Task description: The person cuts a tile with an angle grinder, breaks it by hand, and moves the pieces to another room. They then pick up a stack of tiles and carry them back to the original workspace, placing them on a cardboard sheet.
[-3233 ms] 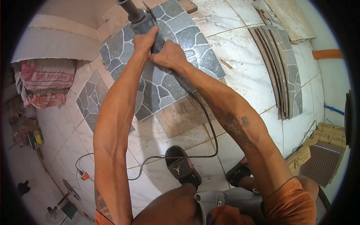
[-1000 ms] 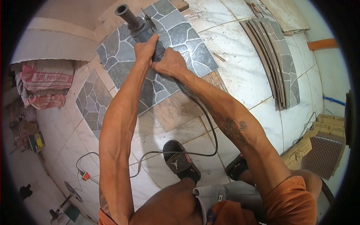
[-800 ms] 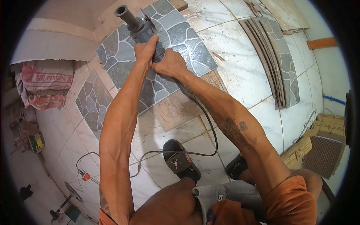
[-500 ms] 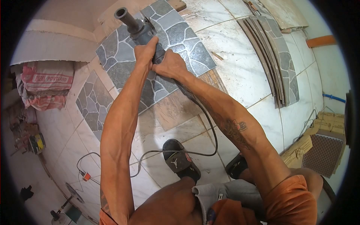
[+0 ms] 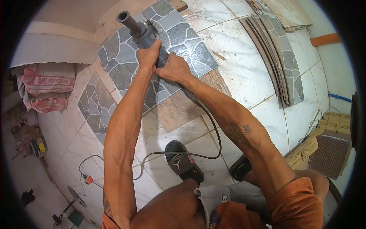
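Observation:
Both my hands hold a dark angle grinder [image 5: 146, 38] over a grey stone-patterned tile [image 5: 200, 49]. My left hand [image 5: 149, 55] wraps round its body, thumb along the top. Behind it, my right hand [image 5: 174, 68] grips the rear of the body. A tubular side handle [image 5: 131, 21] sticks out toward the upper left. On the other side of the head, the thin disc [image 5: 151, 27] shows edge-on, close over the tile. From the rear a black cord [image 5: 214, 120] loops down past my feet.
Worn boards [image 5: 179, 114] lie under the tile. Leaning tiles [image 5: 272, 61] stand at the right, near a cardboard box [image 5: 329, 126]. Another patterned tile [image 5: 95, 101] lies at the left, by cement bags [image 5: 47, 86]. My sandalled foot [image 5: 179, 162] is close to the cord.
The grinder's head has shifted slightly, and its disc shows a little more clearly beside the body. Both hands keep their hold with almost no movement.

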The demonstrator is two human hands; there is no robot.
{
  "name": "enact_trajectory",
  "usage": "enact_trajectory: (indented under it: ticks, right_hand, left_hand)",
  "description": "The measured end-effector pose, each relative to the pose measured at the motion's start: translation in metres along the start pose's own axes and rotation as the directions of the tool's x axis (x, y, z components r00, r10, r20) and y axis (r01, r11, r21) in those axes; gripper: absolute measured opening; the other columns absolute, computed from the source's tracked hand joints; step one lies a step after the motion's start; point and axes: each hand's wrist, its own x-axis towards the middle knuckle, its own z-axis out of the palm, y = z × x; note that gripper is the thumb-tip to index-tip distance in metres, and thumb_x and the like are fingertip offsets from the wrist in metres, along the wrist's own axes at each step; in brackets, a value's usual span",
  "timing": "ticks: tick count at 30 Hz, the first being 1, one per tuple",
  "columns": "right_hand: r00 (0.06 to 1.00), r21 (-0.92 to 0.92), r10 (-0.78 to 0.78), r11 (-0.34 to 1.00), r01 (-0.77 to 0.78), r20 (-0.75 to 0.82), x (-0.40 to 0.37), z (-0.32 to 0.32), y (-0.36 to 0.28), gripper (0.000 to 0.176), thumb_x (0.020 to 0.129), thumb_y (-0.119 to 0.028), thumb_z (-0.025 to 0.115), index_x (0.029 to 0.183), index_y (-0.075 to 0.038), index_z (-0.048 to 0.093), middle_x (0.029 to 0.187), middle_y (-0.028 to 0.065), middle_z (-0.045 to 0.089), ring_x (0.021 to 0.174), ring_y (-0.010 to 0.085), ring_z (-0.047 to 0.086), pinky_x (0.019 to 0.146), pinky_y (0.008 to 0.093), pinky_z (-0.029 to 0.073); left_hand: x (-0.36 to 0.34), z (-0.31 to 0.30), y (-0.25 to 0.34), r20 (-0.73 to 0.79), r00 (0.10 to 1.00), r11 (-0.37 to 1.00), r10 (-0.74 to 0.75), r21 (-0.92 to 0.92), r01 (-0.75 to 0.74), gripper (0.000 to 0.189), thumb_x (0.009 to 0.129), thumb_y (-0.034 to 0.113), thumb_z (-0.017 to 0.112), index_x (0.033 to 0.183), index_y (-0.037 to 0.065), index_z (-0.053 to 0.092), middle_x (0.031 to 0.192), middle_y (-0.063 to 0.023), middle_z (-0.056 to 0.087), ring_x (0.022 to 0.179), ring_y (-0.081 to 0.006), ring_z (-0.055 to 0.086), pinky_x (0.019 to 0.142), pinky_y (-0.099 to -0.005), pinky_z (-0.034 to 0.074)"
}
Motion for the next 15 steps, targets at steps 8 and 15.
enact_trajectory:
  ticks: [8, 15]
  right_hand:
    - [1.000, -0.001, -0.007, 1.000, 0.007, 0.005, -0.006, 0.000, 0.003, 0.072, 0.068, -0.042, 0.075, 0.105, 0.017, 0.057, 0.103, 0.0347, 0.065, 0.100, 0.0444, 0.066, 0.086, 0.0451, 0.054]
    - [1.000, -0.004, 0.020, 1.000, -0.020, 0.010, -0.012, -0.001, 0.004, 0.080, 0.067, -0.049, 0.077, 0.108, 0.017, 0.057, 0.104, 0.0346, 0.065, 0.100, 0.0444, 0.066, 0.087, 0.0455, 0.054]
  left_hand:
    - [-0.009, 0.001, -0.003, 0.014, 1.000, 1.000, 0.023, -0.005, -0.023, 0.025, 0.079, 0.018, 0.076, 0.082, -0.005, 0.066, 0.075, -0.0070, 0.064, 0.059, -0.0144, 0.059, 0.053, -0.0311, 0.047]
    - [-0.020, 0.004, 0.000, 0.005, 1.000, 0.999, 0.031, -0.040, -0.031, 0.028, 0.074, 0.018, 0.075, 0.078, -0.009, 0.066, 0.074, -0.0071, 0.063, 0.061, -0.0141, 0.057, 0.053, -0.0333, 0.046]
